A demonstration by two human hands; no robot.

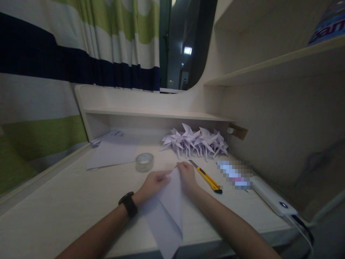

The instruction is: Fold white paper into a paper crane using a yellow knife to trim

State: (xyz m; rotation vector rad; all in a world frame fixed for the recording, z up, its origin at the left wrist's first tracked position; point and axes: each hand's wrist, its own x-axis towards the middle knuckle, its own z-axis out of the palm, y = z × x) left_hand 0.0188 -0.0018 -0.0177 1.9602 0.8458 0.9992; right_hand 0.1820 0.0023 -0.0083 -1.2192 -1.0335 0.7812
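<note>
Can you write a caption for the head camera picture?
Two hands, left and right, fold white paper near paper cranes.

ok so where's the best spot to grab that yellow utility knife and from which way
Probably the yellow utility knife is best gripped mid-handle, pinching its long sides from above. It lies flat on the desk, blade tip pointing away toward the paper cranes, black end nearest. The right hand sits just beside it.

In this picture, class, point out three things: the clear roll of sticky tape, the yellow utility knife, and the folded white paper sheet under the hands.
Clear roll of sticky tape (144, 162), head view, on its rim.
Yellow utility knife (207, 177), head view, mid-handle.
Folded white paper sheet (169, 212), head view, centre fold.
</note>
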